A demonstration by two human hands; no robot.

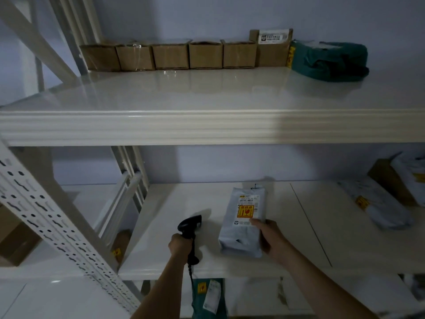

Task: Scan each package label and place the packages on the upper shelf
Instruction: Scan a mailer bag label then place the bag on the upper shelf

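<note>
A grey plastic mailer package (243, 219) with a white label and an orange fragile sticker lies on the middle shelf (174, 256). My right hand (269, 238) grips its right edge, thumb on the label side. My left hand (180, 246) holds a black barcode scanner (189, 226) by its handle, to the left of the package, its head pointing away and to the right; a cable hangs below it. The upper shelf (207, 93) carries a row of several brown cardboard boxes (170, 55) at the back and a green bag package (328, 61) at the right.
More grey mailers (377, 206) and a cardboard box (391, 180) lie at the right of the middle shelf. A perforated white upright (57, 226) slants at the left. A green package (207, 295) shows on the shelf below, and brown boxes (13, 240) sit at the far left.
</note>
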